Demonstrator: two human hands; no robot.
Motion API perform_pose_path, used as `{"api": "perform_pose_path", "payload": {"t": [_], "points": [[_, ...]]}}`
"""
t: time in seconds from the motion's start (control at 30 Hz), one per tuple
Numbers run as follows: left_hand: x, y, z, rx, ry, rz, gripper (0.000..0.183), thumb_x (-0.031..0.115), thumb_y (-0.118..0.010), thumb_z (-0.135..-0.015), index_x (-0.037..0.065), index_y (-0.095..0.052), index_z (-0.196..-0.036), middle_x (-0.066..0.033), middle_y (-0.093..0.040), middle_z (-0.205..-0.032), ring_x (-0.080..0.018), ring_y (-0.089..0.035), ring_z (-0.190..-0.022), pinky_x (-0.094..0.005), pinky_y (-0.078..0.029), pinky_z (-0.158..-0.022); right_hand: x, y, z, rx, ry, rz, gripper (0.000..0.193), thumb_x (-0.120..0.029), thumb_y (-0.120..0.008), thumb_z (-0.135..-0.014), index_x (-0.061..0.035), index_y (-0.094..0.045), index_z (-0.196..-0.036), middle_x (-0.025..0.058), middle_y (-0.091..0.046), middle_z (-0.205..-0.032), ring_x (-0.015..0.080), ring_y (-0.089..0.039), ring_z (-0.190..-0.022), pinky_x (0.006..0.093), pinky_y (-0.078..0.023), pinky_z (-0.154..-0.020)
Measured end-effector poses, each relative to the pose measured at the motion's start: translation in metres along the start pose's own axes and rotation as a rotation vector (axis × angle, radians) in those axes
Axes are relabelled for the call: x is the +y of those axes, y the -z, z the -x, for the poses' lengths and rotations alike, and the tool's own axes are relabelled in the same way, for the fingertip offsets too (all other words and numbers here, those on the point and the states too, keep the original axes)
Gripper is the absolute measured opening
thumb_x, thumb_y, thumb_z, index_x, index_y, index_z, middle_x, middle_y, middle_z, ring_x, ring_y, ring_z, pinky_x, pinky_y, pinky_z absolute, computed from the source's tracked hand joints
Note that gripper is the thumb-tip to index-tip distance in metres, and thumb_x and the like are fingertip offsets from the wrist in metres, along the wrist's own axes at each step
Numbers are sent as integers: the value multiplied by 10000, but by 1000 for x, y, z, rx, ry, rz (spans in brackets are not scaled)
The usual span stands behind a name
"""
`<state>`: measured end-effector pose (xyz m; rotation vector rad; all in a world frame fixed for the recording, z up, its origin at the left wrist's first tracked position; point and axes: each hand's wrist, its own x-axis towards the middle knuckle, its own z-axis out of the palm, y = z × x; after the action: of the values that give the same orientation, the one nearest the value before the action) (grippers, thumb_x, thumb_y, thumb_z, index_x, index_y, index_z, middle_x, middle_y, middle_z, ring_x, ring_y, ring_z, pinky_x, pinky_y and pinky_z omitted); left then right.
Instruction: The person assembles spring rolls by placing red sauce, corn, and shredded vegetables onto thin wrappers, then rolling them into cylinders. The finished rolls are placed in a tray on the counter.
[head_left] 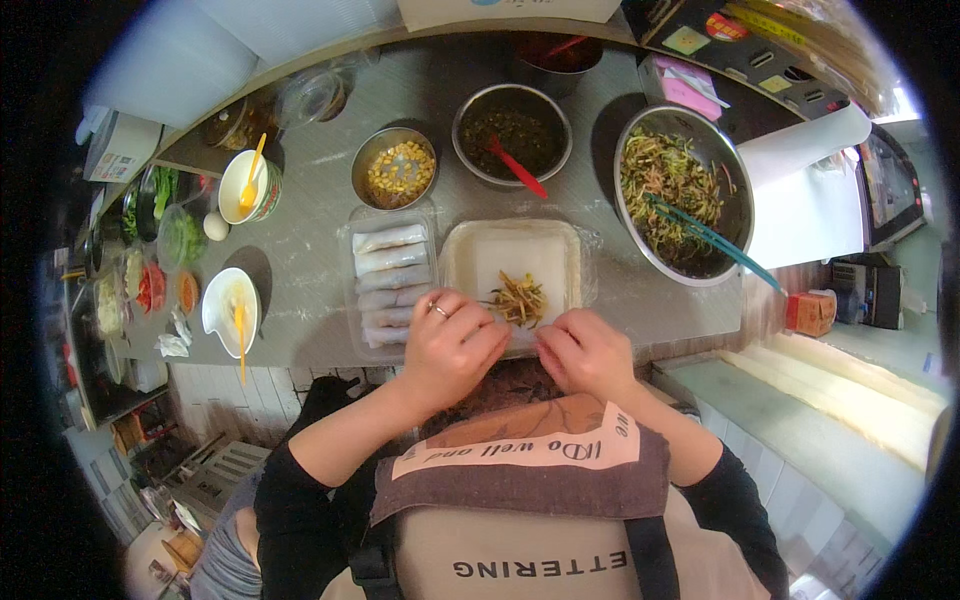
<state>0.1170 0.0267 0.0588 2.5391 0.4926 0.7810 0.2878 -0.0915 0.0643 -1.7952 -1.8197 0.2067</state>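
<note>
A pale tray (452, 240) sits at the table's near edge with a thin white wrapper sheet (510, 250) spread in it. A small heap of shredded vegetable filling (520, 298) lies on the sheet's near part. My left hand (452, 338), wearing a ring, is closed at the sheet's near edge, left of the filling. Across from it, my right hand (588, 350) pinches the same edge on the right; the fingertips of both are partly hidden. Left of the tray, a clear plastic box (355, 262) holds several white rolls (390, 278) in a row.
Farther back stand a steel bowl of yellow bits (402, 172) and a dark sauce bowl (512, 130) with a red spoon. A large bowl of shredded vegetables (672, 195) with green tongs (715, 240) stands right. At left are two white bowls (228, 310) and an egg (215, 226).
</note>
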Motion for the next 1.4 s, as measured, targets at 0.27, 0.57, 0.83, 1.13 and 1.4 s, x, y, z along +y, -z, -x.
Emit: {"api": "perform_pose_path", "payload": {"t": [0.27, 0.57, 0.83, 1.13, 1.4], "points": [[-10, 9, -18, -94, 154, 221, 134, 94, -724, -728, 41, -656, -831, -112, -659, -1024, -336, -561, -1027, -425, -451, -883, 6, 18, -20, 30, -90, -89, 148, -63, -694, -738, -61, -643, -877, 74, -594, -873, 268, -584, -835, 361, -509, -674], [-14, 3, -27, -173, 454, 329, 78, 75, -629, -830, 16, -640, -880, -148, -656, -929, -344, -597, -943, -450, -470, -813, 21, 7, -47, 11, -148, -80, 89, -20, -656, -777, -35, -642, -864, 116, -614, -838, 325, -574, -815, 397, -483, -718], [-31, -3, -53, -211, 298, -43, 152, 64, -653, -801, 27, -623, -945, -127, -639, -788, -346, -585, -823, -438, -465, -732, 29, -1, -70, -80, -157, -74, 130, -30, -646, -712, -87, -694, -819, 86, -582, -915, 293, -562, -884, 396, -492, -774], [-24, -8, -38, -203, 432, 510, 435, 63, -756, -737, 49, -489, -1081, -149, -660, -912, -328, -648, -952, -387, -518, -758, 33, 3, -62, -139, -64, -101, 221, -32, -665, -697, -64, -714, -910, 108, -573, -927, 304, -540, -957, 395, -479, -822], [-24, -11, -29, -347, 321, 264, 489, 65, -766, -713, 38, -461, -1094, -173, -632, -987, -352, -636, -930, -408, -518, -783, 32, 6, -51, -280, -24, -261, 391, -79, -742, -724, -47, -561, -1070, 165, -583, -992, 336, -586, -894, 393, -495, -793]]}}
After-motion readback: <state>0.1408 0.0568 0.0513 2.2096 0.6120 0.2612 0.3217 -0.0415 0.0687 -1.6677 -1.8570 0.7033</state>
